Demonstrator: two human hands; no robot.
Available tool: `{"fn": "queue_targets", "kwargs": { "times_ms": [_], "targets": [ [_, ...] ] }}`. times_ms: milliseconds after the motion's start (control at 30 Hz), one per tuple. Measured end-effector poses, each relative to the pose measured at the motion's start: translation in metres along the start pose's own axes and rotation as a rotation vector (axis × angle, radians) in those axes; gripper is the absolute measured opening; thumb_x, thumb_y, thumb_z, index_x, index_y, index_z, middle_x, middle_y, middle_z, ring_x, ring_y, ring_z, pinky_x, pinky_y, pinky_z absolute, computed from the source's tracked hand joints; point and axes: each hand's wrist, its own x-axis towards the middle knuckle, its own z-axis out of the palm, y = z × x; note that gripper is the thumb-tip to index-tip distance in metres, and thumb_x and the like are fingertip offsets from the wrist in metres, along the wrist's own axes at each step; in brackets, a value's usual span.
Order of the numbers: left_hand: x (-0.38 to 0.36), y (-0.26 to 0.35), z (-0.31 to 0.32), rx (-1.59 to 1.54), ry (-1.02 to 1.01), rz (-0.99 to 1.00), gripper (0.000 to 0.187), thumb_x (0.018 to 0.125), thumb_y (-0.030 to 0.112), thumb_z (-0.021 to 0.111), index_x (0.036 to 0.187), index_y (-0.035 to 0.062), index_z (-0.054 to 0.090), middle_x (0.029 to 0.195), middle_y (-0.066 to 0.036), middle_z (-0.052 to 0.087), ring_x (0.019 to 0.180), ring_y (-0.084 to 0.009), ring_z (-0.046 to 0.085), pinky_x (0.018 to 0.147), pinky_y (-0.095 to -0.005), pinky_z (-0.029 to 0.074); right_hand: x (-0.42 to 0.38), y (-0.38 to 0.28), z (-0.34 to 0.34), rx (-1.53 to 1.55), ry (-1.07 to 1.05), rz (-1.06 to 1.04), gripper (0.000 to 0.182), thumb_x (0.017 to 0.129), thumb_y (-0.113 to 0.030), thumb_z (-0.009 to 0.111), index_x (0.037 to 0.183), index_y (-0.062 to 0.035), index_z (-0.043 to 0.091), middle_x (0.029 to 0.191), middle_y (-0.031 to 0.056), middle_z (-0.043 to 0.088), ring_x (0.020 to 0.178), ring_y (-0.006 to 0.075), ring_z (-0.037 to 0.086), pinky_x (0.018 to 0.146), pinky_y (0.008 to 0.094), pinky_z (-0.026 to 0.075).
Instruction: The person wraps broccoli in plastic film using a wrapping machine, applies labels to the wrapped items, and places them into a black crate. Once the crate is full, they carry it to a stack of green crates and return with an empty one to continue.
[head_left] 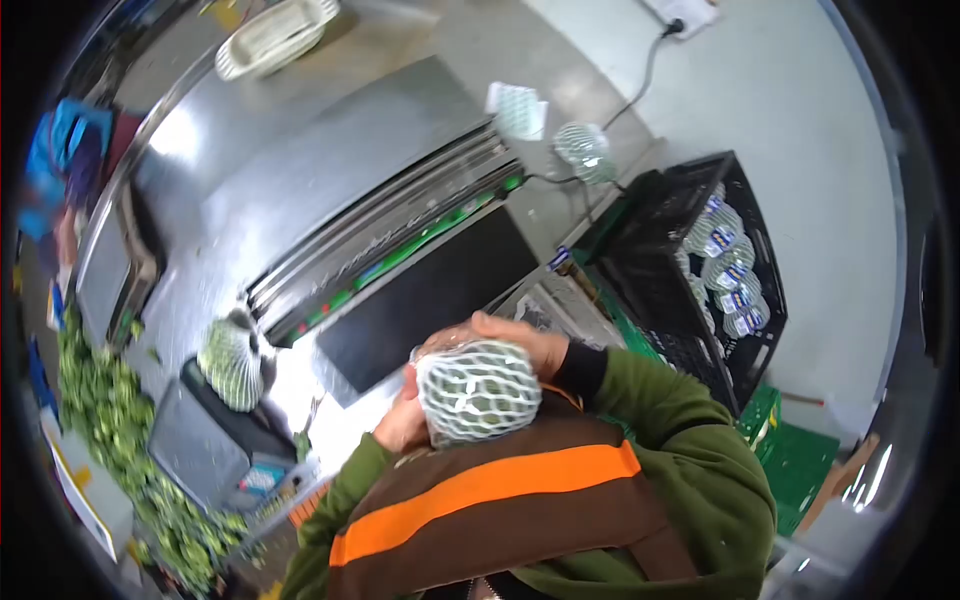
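Observation:
A rounded package in a white foam net [478, 392], with clear film showing at its edge, is held close against my apron. My left hand [402, 415] grips its left side, fingers partly hidden. My right hand [525, 343] is closed over its far right side. What lies inside the net I cannot make out. Just beyond my hands is a film-wrapping machine with a dark flat plate [430, 295] and a green-edged metal bar [390, 245]. Another foam-netted piece [232, 365], greenish inside, sits left of the machine.
To the right stands a tilted black crate [735, 300] holding several film-wrapped, labelled round packs [728, 265]. Loose foam netting [583, 150] lies behind the machine, near a cable [650, 75]. Leafy greens [100, 400] and a grey bin [200, 440] are at left; a white tray [275, 40] lies far back.

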Motion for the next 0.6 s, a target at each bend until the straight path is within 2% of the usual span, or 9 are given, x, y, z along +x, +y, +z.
{"fn": "queue_targets", "kwargs": {
  "times_ms": [100, 167, 233, 267, 300, 367, 433, 500, 600],
  "targets": [
    [-0.014, 0.006, 0.027, -0.188, 0.188, -0.082, 0.038, 0.1, 0.024, 0.053, 0.131, 0.0025, 0.053, 0.13, -0.014, 0.06, 0.115, -0.0244, 0.06, 0.097, -0.0389, 0.051, -0.018, 0.0, 0.015, 0.114, 0.427, 0.144, 0.074, 0.102, -0.059, 0.026, 0.135, 0.0035, 0.05, 0.133, 0.0138, 0.059, 0.121, 0.0209, 0.057, 0.107, 0.0345, 0.041],
    [-0.012, -0.002, 0.013, -0.019, 0.068, 0.112, 0.038, 0.101, 0.022, 0.05, 0.131, -0.001, 0.053, 0.13, -0.014, 0.06, 0.115, -0.0255, 0.06, 0.099, -0.0389, 0.049, -0.03, 0.013, -0.001, 0.104, 0.375, 0.014, 0.072, 0.104, -0.057, 0.021, 0.138, 0.001, 0.048, 0.132, 0.0107, 0.06, 0.118, 0.0177, 0.057, 0.105, 0.0328, 0.042],
    [0.002, -0.012, 0.008, 0.081, 0.407, 0.194, 0.041, 0.101, 0.022, 0.045, 0.132, -0.0043, 0.052, 0.13, -0.014, 0.06, 0.116, -0.0266, 0.059, 0.101, -0.0386, 0.046, -0.023, 0.032, -0.01, -0.318, 0.702, -0.125, 0.068, 0.105, -0.053, 0.02, 0.141, -0.0013, 0.046, 0.132, 0.0078, 0.059, 0.116, 0.0153, 0.058, 0.105, 0.0312, 0.042],
    [0.002, -0.008, 0.026, -0.14, 0.348, 0.156, 0.044, 0.102, 0.027, 0.042, 0.132, -0.0049, 0.053, 0.129, -0.014, 0.061, 0.118, -0.0269, 0.058, 0.105, -0.0397, 0.042, -0.046, 0.004, 0.008, -0.082, 0.608, 0.013, 0.066, 0.106, -0.051, 0.02, 0.142, -0.0008, 0.043, 0.135, 0.0069, 0.057, 0.116, 0.0156, 0.056, 0.107, 0.0305, 0.039],
    [0.015, -0.021, -0.011, 0.114, 0.046, 0.362, 0.055, 0.102, 0.035, 0.042, 0.139, -0.0049, 0.046, 0.138, -0.015, 0.054, 0.127, -0.0272, 0.051, 0.11, -0.0401, 0.038, -0.044, 0.012, 0.001, -0.013, 0.64, -0.102, 0.065, 0.107, -0.049, 0.021, 0.141, 0.0011, 0.043, 0.134, 0.0109, 0.057, 0.119, 0.018, 0.054, 0.107, 0.0319, 0.037],
    [0.013, 0.01, 0.08, -0.288, 0.009, 0.477, 0.066, 0.101, 0.043, 0.039, 0.146, -0.0049, 0.035, 0.148, -0.015, 0.043, 0.135, -0.0291, 0.042, 0.114, -0.0399, 0.033, -0.053, 0.035, -0.044, -0.289, 0.866, -0.065, 0.06, 0.108, -0.044, 0.021, 0.139, 0.0026, 0.044, 0.131, 0.0161, 0.057, 0.122, 0.0215, 0.052, 0.105, 0.0339, 0.037],
    [0.047, 0.014, 0.074, 0.548, 0.088, 0.55, 0.075, 0.094, 0.03, 0.062, 0.148, -0.0073, 0.026, 0.148, -0.019, 0.039, 0.137, -0.0271, 0.039, 0.113, -0.0367, 0.03, -0.063, 0.019, -0.05, -0.393, 0.953, -0.364, 0.055, 0.109, -0.038, 0.02, 0.133, 0.0036, 0.047, 0.125, 0.019, 0.059, 0.117, 0.0234, 0.054, 0.102, 0.035, 0.038],
    [0.095, 0.025, 0.109, 0.549, 0.12, 0.582, 0.082, 0.086, 0.015, 0.074, 0.147, -0.0088, 0.026, 0.141, -0.019, 0.047, 0.129, -0.0228, 0.047, 0.109, -0.0344, 0.035, -0.076, 0.027, -0.101, -0.666, 1.125, -0.523, 0.044, 0.108, -0.029, 0.023, 0.121, 0.0033, 0.051, 0.123, 0.0176, 0.057, 0.115, 0.0239, 0.053, 0.103, 0.0339, 0.037],
    [0.158, 0.03, 0.142, 0.78, 0.192, 0.757, 0.082, 0.09, 0.022, 0.071, 0.147, -0.011, 0.024, 0.145, -0.023, 0.042, 0.134, -0.0259, 0.042, 0.112, -0.0354, 0.032, -0.099, -0.018, -0.105, -0.3, 1.143, -0.728, 0.035, 0.104, -0.025, 0.041, 0.123, 0.0026, 0.051, 0.124, 0.0155, 0.056, 0.118, 0.0215, 0.052, 0.102, 0.0334, 0.038]
  ]
}}
